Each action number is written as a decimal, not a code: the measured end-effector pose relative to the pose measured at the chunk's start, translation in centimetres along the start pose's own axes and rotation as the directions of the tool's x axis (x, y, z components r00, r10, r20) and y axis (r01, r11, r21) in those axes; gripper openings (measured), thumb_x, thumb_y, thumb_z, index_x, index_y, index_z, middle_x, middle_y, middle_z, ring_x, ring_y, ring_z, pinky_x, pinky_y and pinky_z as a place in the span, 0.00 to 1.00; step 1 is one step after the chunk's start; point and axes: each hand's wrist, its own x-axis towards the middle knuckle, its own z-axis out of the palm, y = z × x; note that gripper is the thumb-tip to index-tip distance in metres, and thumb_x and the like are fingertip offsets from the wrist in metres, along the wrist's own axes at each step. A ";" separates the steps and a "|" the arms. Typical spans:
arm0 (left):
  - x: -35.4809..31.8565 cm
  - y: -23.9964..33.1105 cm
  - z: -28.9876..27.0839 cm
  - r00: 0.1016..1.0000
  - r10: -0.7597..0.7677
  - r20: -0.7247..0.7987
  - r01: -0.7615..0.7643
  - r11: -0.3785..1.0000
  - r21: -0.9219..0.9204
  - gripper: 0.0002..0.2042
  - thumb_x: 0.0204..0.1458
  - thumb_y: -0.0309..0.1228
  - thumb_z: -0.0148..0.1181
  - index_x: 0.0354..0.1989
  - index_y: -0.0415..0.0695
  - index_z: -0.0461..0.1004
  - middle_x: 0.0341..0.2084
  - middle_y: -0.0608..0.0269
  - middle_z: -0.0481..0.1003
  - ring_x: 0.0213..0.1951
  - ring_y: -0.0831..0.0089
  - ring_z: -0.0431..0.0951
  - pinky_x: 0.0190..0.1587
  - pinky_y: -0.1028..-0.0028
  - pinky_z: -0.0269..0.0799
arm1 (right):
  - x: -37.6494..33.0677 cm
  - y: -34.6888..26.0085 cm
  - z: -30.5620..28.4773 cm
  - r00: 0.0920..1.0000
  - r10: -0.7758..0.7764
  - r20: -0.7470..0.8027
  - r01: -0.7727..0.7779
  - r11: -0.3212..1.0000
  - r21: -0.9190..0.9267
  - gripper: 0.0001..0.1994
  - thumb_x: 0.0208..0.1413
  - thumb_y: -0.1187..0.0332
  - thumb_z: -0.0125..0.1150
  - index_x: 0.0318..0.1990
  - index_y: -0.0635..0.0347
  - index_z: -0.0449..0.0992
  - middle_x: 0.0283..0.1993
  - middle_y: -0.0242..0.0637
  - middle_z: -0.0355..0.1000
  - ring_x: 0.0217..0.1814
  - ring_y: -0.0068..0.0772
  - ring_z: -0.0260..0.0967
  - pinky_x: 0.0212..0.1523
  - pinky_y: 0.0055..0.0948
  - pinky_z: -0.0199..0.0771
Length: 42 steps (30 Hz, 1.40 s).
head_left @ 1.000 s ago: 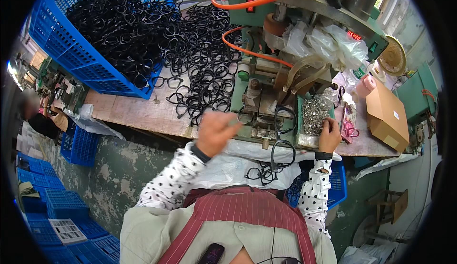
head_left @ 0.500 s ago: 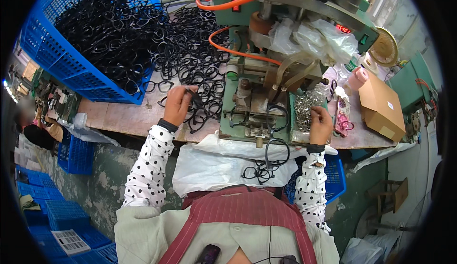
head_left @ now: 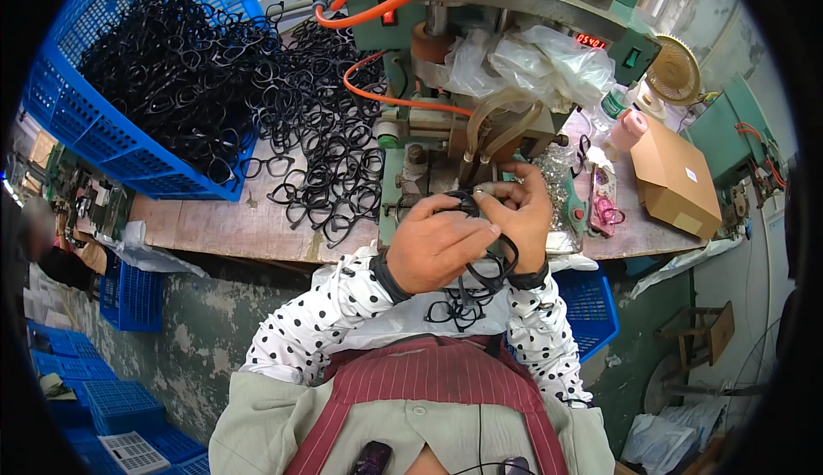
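My left hand [head_left: 441, 245] is closed around a black glasses frame [head_left: 464, 202] in front of the machine's metal fixture [head_left: 417, 159]. Its fingers reach across toward the right. My right hand [head_left: 525, 218] meets it there, thumb and fingertip pinched at the glasses frame; what is in the pinch is too small to make out. Below the hands hang more black glasses frames [head_left: 493, 279], and others [head_left: 454, 314] lie on white sheeting at my lap. Beside the right hand is a tray of small metal parts [head_left: 559, 188], partly covered by it.
A blue crate [head_left: 129, 145] heaped with black glasses frames stands at the left. Loose frames [head_left: 339, 162] spread over the table beside the green press [head_left: 370, 33]. Right of it are a cardboard box [head_left: 677, 175], a pink roll [head_left: 630, 129] and a small fan [head_left: 675, 70]. Orange hoses cross above.
My left hand has come right from the loose frames with a glasses frame. My right hand has left the metal parts tray and moved left to meet it. The view has shifted slightly.
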 end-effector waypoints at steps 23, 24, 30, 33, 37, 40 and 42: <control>-0.5 -2.6 1.3 0.960 0.206 0.189 -0.137 0.936 -0.325 0.26 0.38 0.22 0.60 0.52 0.41 0.71 0.43 0.61 0.75 0.40 0.56 0.72 0.47 0.59 0.70 | 3.4 9.7 -12.4 0.949 -0.171 -0.263 -0.066 0.710 -0.702 0.14 0.47 0.69 0.66 0.43 0.55 0.76 0.31 0.39 0.77 0.33 0.37 0.75 0.34 0.35 0.72; -0.6 -2.5 1.2 0.962 0.197 0.191 -0.125 0.934 -0.334 0.26 0.38 0.22 0.60 0.52 0.41 0.71 0.43 0.61 0.75 0.39 0.57 0.72 0.46 0.59 0.69 | 2.8 9.2 -12.3 0.955 -0.106 -0.276 -0.082 0.801 -0.593 0.13 0.47 0.68 0.66 0.42 0.56 0.77 0.29 0.39 0.77 0.33 0.37 0.75 0.35 0.34 0.72; -0.4 -2.0 1.2 0.969 0.154 0.194 -0.089 0.948 -0.306 0.21 0.40 0.24 0.61 0.48 0.42 0.72 0.37 0.61 0.73 0.38 0.58 0.70 0.45 0.62 0.69 | 0.7 10.3 -11.5 0.966 -0.241 -0.095 -0.002 0.359 -0.933 0.09 0.47 0.63 0.67 0.34 0.55 0.78 0.33 0.38 0.72 0.37 0.45 0.73 0.36 0.41 0.71; -0.7 -1.9 1.4 0.973 0.138 0.183 -0.081 0.954 -0.288 0.20 0.42 0.26 0.61 0.48 0.43 0.72 0.38 0.62 0.73 0.40 0.59 0.71 0.48 0.61 0.67 | 1.4 11.4 -11.5 0.930 -0.339 -0.144 0.051 0.506 -0.861 0.07 0.48 0.65 0.67 0.30 0.56 0.78 0.32 0.37 0.72 0.34 0.43 0.71 0.34 0.38 0.70; -0.8 -0.6 0.2 0.977 0.092 0.193 -0.084 0.995 -0.053 0.21 0.44 0.31 0.63 0.51 0.48 0.72 0.50 0.65 0.73 0.47 0.62 0.71 0.56 0.54 0.59 | 2.0 11.7 -11.5 0.923 -0.274 -0.270 0.037 0.762 -0.647 0.06 0.49 0.68 0.66 0.30 0.59 0.77 0.29 0.36 0.74 0.28 0.36 0.71 0.32 0.31 0.70; -5.2 -2.4 -1.2 1.000 -0.011 0.018 0.010 0.998 0.066 0.23 0.51 0.53 0.59 0.50 0.53 0.72 0.52 0.65 0.71 0.48 0.66 0.69 0.55 0.57 0.59 | 1.6 11.2 -11.4 0.925 -0.193 -0.328 -0.035 0.816 -0.578 0.05 0.52 0.69 0.64 0.33 0.59 0.77 0.29 0.37 0.76 0.27 0.34 0.72 0.32 0.30 0.71; -8.9 -4.7 -1.4 0.950 -0.253 -0.182 0.288 0.936 0.201 0.08 0.50 0.37 0.62 0.35 0.48 0.76 0.34 0.64 0.74 0.37 0.63 0.71 0.43 0.60 0.62 | 1.4 11.8 -11.9 0.918 -0.192 -0.347 -0.061 0.796 -0.602 0.05 0.54 0.69 0.62 0.36 0.59 0.77 0.29 0.38 0.77 0.27 0.34 0.74 0.32 0.31 0.72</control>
